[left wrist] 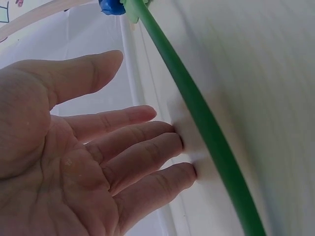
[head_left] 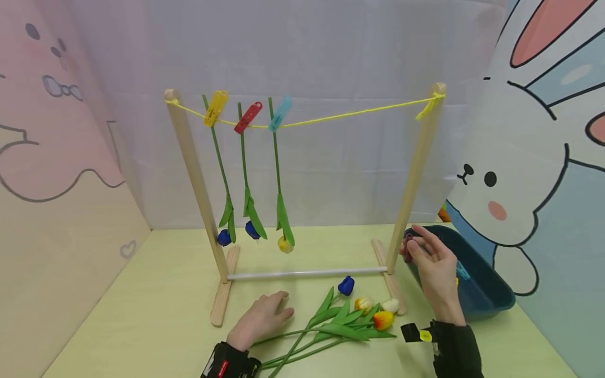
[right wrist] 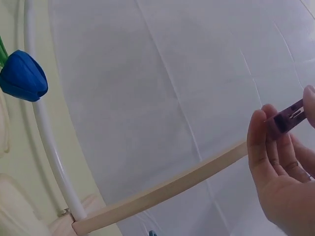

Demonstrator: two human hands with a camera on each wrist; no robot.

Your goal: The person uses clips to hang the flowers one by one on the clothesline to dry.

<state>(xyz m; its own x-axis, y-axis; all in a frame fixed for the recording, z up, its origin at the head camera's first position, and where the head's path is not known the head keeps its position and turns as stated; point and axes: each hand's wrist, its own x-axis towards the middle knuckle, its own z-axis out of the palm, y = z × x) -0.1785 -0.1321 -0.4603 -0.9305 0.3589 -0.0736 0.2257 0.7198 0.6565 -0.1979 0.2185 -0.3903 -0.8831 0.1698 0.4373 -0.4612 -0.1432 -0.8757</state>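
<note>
My right hand (head_left: 436,270) pinches a dark purple clothespin (right wrist: 283,124) between thumb and fingers, above the near left rim of a dark teal bin (head_left: 487,286). Beside the tulip stems, my left hand (head_left: 262,319) holds nothing; its fingers are loosely spread, with fingertips at the tabletop in the left wrist view. Artificial tulips lie in a bunch on the table, among them a blue tulip (head_left: 346,286) and an orange-yellow tulip (head_left: 383,320). Three tulips hang head down from a yellow string (head_left: 350,113), clipped by a yellow clothespin (head_left: 216,108), a red clothespin (head_left: 248,117) and a light blue clothespin (head_left: 281,113).
The string runs between two wooden posts, a left post (head_left: 196,181) and a right post (head_left: 416,176), joined low down by a white rod (head_left: 307,273). More clothespins (head_left: 462,271) lie inside the bin. A pale curtain (head_left: 331,173) hangs behind the frame.
</note>
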